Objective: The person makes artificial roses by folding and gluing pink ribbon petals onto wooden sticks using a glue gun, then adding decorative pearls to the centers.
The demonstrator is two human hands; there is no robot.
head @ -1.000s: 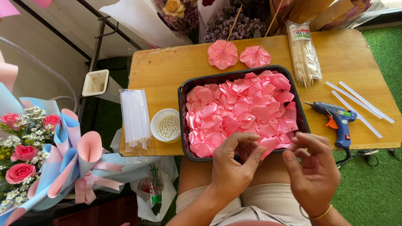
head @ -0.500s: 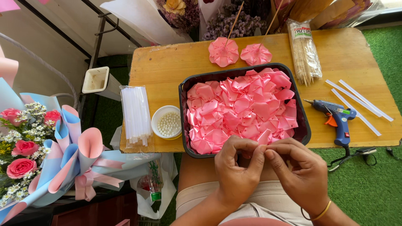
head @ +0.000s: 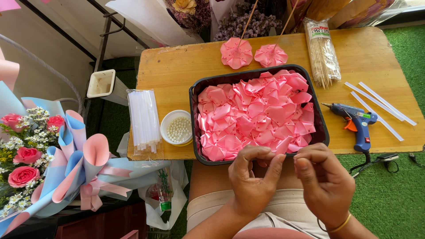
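Observation:
My left hand and my right hand are held close together over my lap, just in front of the black tray. Their fingers are curled and the fingertips almost meet. Whatever may lie between the fingers is hidden behind them. The tray stands on the wooden table and is heaped with folded pink ribbon petals. Two finished pink ribbon flowers on thin sticks lie behind the tray.
A blue glue gun and white glue sticks lie right of the tray. A pack of wooden skewers is at the back right. Left of the tray are a bowl of pearl beads and bagged glue sticks. A rose bouquet sits far left.
Both hands have drawn back from the tray's front edge toward my lap and come closer together. Nothing on the table has moved.

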